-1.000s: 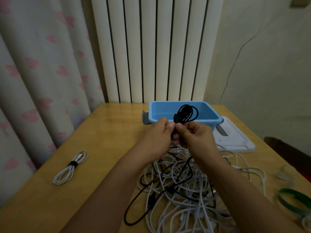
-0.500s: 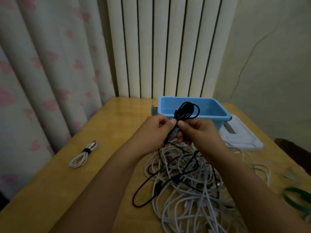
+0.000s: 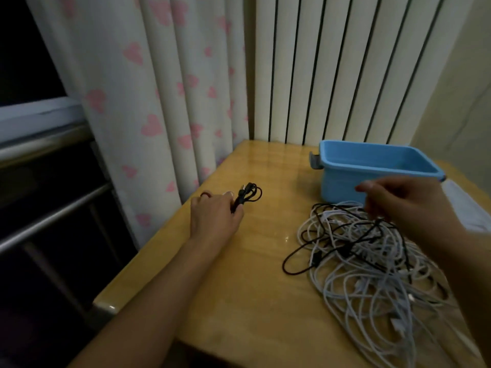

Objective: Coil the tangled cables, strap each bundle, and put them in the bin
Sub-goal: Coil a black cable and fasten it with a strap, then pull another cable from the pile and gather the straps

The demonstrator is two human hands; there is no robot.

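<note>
Black cable bundle is coiled small and sits low over the left part of the wooden surface, its long axis running from the left hand up and to the right, loops pointing toward the blue bin. Left fingers are curled round its near end, pinching it. Right hand hovers over the tangled pile of white and black cables in front of the bin, fingers loosely bent, gripping nothing I can see.

Black coil in left hand
</note>
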